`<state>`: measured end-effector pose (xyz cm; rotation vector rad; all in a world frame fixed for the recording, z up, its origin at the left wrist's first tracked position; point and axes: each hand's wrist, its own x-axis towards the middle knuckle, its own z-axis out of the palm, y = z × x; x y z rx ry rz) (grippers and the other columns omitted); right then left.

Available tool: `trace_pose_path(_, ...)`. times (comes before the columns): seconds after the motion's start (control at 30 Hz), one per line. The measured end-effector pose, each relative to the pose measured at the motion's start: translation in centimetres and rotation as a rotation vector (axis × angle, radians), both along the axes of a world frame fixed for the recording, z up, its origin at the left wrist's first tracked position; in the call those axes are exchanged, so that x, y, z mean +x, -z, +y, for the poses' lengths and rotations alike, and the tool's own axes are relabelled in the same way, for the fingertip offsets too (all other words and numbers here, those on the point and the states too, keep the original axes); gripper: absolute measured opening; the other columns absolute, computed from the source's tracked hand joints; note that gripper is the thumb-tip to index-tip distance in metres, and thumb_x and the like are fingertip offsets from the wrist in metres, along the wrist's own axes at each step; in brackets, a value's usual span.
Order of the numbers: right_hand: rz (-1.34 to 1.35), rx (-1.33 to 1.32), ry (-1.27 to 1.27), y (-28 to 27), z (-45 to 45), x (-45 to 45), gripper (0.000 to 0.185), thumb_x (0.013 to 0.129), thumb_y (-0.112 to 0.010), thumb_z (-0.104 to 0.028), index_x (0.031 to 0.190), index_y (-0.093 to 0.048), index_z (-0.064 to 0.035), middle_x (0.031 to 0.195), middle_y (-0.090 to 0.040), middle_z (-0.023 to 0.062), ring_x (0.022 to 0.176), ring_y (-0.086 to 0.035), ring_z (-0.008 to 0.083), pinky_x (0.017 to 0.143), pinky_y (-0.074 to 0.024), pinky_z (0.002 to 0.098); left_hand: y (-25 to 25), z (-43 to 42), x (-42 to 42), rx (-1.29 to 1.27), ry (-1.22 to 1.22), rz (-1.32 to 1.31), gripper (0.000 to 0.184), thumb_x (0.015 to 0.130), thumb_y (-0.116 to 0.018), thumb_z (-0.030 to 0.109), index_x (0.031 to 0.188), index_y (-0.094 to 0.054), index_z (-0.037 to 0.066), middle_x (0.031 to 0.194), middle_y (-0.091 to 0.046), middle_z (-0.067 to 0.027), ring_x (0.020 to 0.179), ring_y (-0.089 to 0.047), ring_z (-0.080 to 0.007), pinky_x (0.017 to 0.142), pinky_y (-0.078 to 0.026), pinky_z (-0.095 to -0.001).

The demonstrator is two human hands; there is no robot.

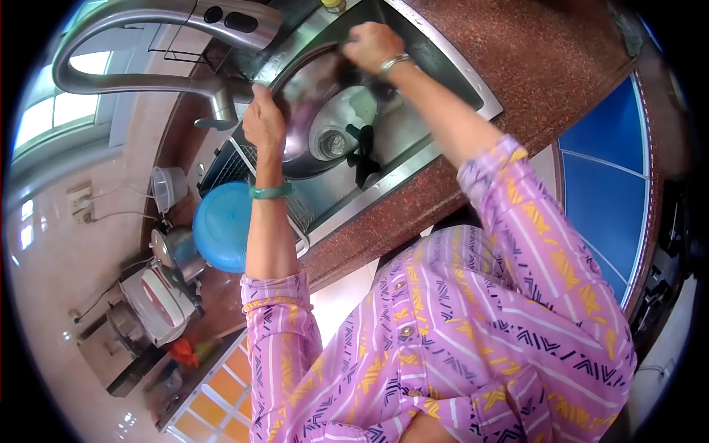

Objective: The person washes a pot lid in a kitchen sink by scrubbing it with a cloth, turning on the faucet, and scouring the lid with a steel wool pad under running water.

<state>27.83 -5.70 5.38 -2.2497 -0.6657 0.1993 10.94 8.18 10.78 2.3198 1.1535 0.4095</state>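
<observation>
A large shiny metal pan (297, 122) is tilted in the steel sink (405, 135). My left hand (264, 124), below a green bangle, has its fingers wrapped round the pan's left rim, thumb up. My right hand (373, 48), with a silver bracelet at the wrist, is closed at the pan's far upper edge; what it holds, if anything, is hidden. Inside the sink, in front of the pan, lie a pale green piece (362, 105), a round metal strainer (331, 143) and a black object (362, 156).
A steel faucet (140, 83) arches over the sink's left side. A blue round lid or basin (224, 227) sits beside the dish rack. Left of it are a clear plastic tub (168, 189) and a metal pot (179, 249). Red speckled counter (546, 70) borders the sink.
</observation>
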Motion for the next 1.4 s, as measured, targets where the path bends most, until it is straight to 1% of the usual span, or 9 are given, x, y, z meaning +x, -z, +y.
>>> trace_pose_path(0.3,-0.139,0.193,-0.056,-3.3,3.1,-6.1,0.022,0.07,-0.056,-0.029,0.074,-0.063,-0.0083,0.08,-0.06,0.014,0.078,-0.06,0.0333,0.067,-0.0487,0.0436,0.3,0.5,-0.5,0.017,0.008,0.004,0.064,0.09,-0.025,0.053,0.096,-0.065,0.003,0.091,-0.062,-0.0226,0.091,-0.055,-0.0406,0.081,-0.039,-0.0419)
trace_pose_path(0.5,0.116,0.004,0.138,4.1,-0.4,0.7,0.022,0.066,-0.055,-0.024,0.073,-0.065,-0.0054,0.078,-0.062,0.0205,0.079,-0.061,0.0362,0.069,-0.0495,0.0445,0.6,1.0,-0.5,0.023,0.046,-0.049,0.062,0.09,-0.026,0.051,0.093,-0.065,0.002,0.09,-0.062,-0.0227,0.087,-0.055,-0.0398,0.08,-0.039,-0.0413)
trace_pose_path(0.67,-0.123,0.233,0.048,-0.8,3.6,-3.6,0.023,0.069,-0.057,-0.027,0.073,-0.062,-0.0044,0.083,-0.061,0.0183,0.074,-0.059,0.0374,0.068,-0.0482,0.0455,1.0,1.7,-1.2,0.029,0.059,0.005,0.061,0.09,-0.027,0.05,0.094,-0.064,0.002,0.089,-0.062,-0.0228,0.086,-0.055,-0.0404,0.079,-0.039,-0.041)
trace_pose_path(0.77,-0.027,0.152,0.101,2.2,2.7,-1.1,0.025,0.067,-0.054,-0.023,0.075,-0.064,-0.0014,0.083,-0.062,0.0225,0.083,-0.06,0.0381,0.072,-0.0491,0.0448,1.9,2.3,-1.2,0.013,0.066,-0.101,0.06,0.09,-0.028,0.05,0.092,-0.065,0.002,0.087,-0.062,-0.0228,0.084,-0.056,-0.0403,0.078,-0.04,-0.0415)
trace_pose_path(0.83,0.201,-0.008,0.17,4.0,0.1,0.7,0.029,0.067,-0.058,-0.025,0.083,-0.066,-0.0025,0.087,-0.063,0.0204,0.086,-0.06,0.0364,0.075,-0.049,0.0437,1.2,2.1,-1.2,0.049,0.109,-0.109,0.056,0.09,-0.034,0.048,0.089,-0.064,0.0,0.079,-0.061,-0.0211,0.074,-0.056,-0.0343,0.072,-0.041,-0.0388)
trace_pose_path(0.97,0.071,0.175,0.152,6.4,0.0,0.0,0.033,0.07,-0.056,-0.029,0.092,-0.065,-0.005,0.094,-0.063,0.0204,0.093,-0.059,0.0344,0.083,-0.0464,0.0413,2.0,3.4,-2.2,-0.05,0.117,0.035,0.047,0.089,-0.044,0.042,0.084,-0.061,-0.002,0.072,-0.059,-0.0142,0.065,-0.052,-0.0218,0.064,-0.041,-0.0336)
trace_pose_path(1.07,0.085,0.234,-0.017,4.1,-1.0,1.7,0.036,0.071,-0.056,-0.031,0.097,-0.065,-0.0075,0.098,-0.062,0.02,0.095,-0.058,0.0334,0.086,-0.0447,0.0395,3.5,3.7,-3.9,-0.262,0.14,-0.26,0.035,0.091,-0.051,0.032,0.079,-0.059,0.0,0.067,-0.051,0.0007,0.063,-0.044,-0.0092,0.058,-0.039,-0.0262)
trace_pose_path(1.27,0.084,0.087,-0.087,0.7,-0.5,2.8,0.04,0.069,-0.058,-0.032,0.103,-0.064,-0.0115,0.1,-0.063,0.0169,0.096,-0.058,0.032,0.087,-0.0447,0.0378,4.7,2.3,-5.0,-0.693,0.208,-0.46,0.036,0.093,-0.046,0.036,0.091,-0.057,0.001,0.078,-0.051,0.0012,0.072,-0.044,-0.0081,0.066,-0.038,-0.0231)
trace_pose_path(1.4,0.06,0.058,-0.139,0.0,0.1,2.3,0.038,0.069,-0.058,-0.032,0.102,-0.065,-0.0132,0.1,-0.063,0.0155,0.096,-0.058,0.0315,0.087,-0.0447,0.0387,1.1,2.1,-2.1,-0.325,0.317,-0.142,0.04,0.091,-0.044,0.04,0.101,-0.056,0.003,0.077,-0.054,-0.0054,0.071,-0.047,-0.0114,0.066,-0.04,-0.0254)
